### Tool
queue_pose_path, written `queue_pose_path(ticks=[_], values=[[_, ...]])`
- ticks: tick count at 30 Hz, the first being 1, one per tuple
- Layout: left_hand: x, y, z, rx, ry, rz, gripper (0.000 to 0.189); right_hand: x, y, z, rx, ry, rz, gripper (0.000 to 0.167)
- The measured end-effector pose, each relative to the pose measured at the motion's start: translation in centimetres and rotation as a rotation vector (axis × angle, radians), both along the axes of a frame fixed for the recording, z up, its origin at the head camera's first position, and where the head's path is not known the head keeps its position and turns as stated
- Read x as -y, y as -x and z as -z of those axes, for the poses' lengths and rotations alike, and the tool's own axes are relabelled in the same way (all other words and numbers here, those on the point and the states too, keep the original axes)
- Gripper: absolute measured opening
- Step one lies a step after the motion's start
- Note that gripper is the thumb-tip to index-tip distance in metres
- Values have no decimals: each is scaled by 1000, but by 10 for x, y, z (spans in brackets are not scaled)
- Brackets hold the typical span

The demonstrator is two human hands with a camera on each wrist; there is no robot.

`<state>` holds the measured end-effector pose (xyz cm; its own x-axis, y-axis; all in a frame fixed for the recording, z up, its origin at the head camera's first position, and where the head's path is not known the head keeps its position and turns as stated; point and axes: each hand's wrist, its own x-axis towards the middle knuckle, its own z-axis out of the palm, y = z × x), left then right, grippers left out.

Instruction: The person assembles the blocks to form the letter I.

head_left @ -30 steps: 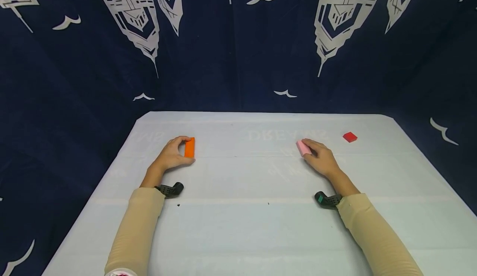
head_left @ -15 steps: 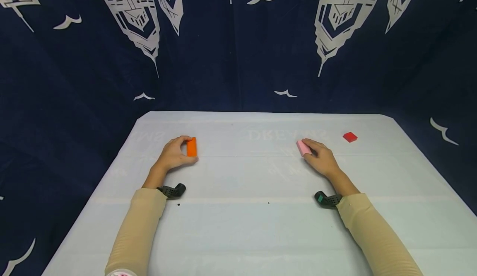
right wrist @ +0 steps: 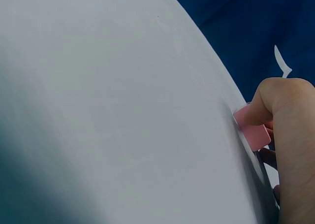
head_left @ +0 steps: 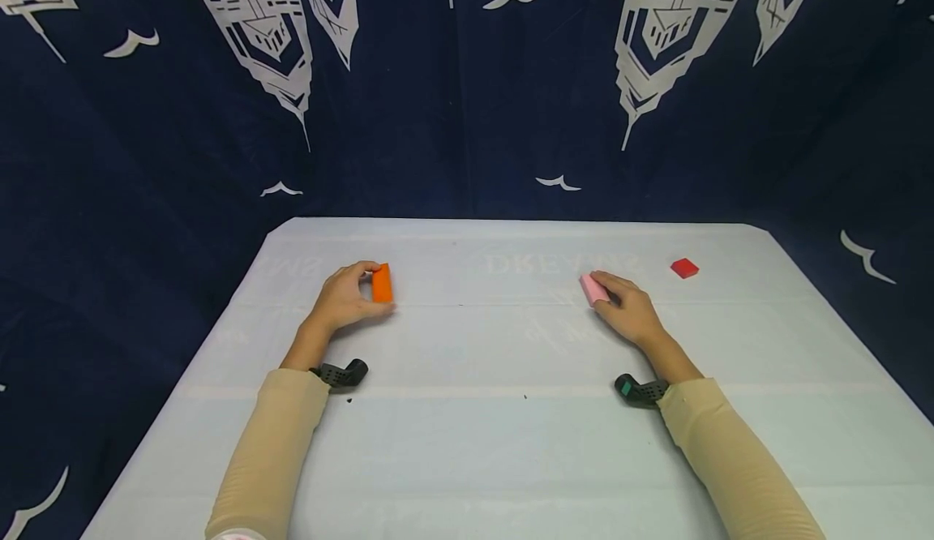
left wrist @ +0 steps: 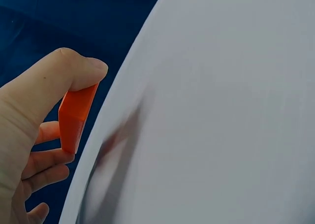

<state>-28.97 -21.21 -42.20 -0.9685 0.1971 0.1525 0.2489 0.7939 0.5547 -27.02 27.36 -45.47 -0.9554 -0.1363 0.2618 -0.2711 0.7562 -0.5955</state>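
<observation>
An orange rectangular block (head_left: 383,283) is pinched by my left hand (head_left: 349,297), thumb on its near end and fingers on the far end. The left wrist view shows the orange block (left wrist: 77,114) between thumb and fingertips, with its shadow on the table beside it. On the right, my right hand (head_left: 629,307) pinches a pink block (head_left: 593,289) low at the white tabletop. In the right wrist view the thumb lies over the pink block (right wrist: 254,131), and the other fingers are mostly hidden behind the hand.
A red block (head_left: 684,268) lies farther back, to the right of the right hand. The white table (head_left: 467,443) ends at a dark blue cloth (head_left: 452,118) with pale printed buildings and birds. Tiny dark specks dot the surface.
My left hand has shifted a little to the right and slightly away from me, carrying the orange block. The right hand and the pink block have stayed put.
</observation>
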Motion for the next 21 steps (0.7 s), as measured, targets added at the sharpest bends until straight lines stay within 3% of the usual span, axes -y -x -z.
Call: queue_pose_path(ticks=[11, 21], values=[[-14, -6, -8, -13, 42, 2, 81, -1, 1, 2, -18, -4, -3, 52], [-26, -10, -8, -40, 47, 20, 81, -3, 2, 4, -5, -4, -1, 53]])
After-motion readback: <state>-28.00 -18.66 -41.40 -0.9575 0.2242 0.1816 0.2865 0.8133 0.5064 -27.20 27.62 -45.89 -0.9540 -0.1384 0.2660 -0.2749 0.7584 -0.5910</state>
